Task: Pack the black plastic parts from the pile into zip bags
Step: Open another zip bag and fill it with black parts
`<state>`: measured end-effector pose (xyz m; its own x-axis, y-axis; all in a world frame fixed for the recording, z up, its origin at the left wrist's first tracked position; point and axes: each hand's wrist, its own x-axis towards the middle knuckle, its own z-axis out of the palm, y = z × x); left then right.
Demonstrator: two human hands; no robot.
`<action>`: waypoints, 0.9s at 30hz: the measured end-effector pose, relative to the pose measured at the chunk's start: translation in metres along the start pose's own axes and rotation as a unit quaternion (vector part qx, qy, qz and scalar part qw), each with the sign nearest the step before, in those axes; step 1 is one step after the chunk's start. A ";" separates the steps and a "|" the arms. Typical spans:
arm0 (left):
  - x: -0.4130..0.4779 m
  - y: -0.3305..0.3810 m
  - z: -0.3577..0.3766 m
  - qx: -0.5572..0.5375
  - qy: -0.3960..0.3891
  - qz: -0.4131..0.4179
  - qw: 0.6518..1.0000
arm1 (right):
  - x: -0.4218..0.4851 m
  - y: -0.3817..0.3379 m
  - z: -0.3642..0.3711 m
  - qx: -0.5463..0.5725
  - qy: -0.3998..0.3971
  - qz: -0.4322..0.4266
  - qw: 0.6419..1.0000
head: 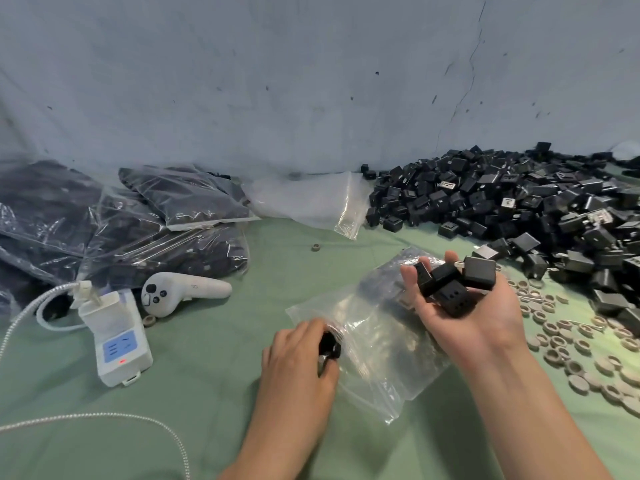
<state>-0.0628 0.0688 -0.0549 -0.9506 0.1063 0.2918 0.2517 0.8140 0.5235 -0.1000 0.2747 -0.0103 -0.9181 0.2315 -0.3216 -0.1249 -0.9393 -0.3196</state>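
Note:
A big pile of black plastic parts [502, 206] fills the right side of the green table. A clear zip bag [374, 341] lies in front of me with a few black parts showing through it. My left hand [298, 358] grips a black part [329, 346] at the bag's open left edge. My right hand [471, 306] is palm up above the bag's right side and holds several black parts [457, 285] in its curled fingers.
Filled zip bags [121, 223] are stacked at the far left, and an empty bag [311, 202] lies by the wall. A white controller [180, 292] and a white power strip [117, 337] with cables sit on the left. Grey-beige rings [575, 344] are scattered at the right.

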 end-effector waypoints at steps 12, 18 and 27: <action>-0.017 -0.021 -0.013 -0.029 0.013 0.033 0.999 | 0.023 -0.011 0.005 0.019 -0.006 0.009 1.000; -0.021 -0.007 -0.003 0.040 0.014 0.122 0.992 | 0.022 -0.015 0.000 0.034 0.005 0.002 0.999; 0.016 0.002 0.012 0.130 -0.106 0.141 0.976 | 0.025 -0.021 -0.003 0.029 0.007 -0.007 1.000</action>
<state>-0.0798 0.0787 -0.0590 -0.8736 0.4396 0.2089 0.4798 0.8498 0.2183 -0.1192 0.3013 -0.0146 -0.9107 0.2473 -0.3309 -0.1590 -0.9491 -0.2720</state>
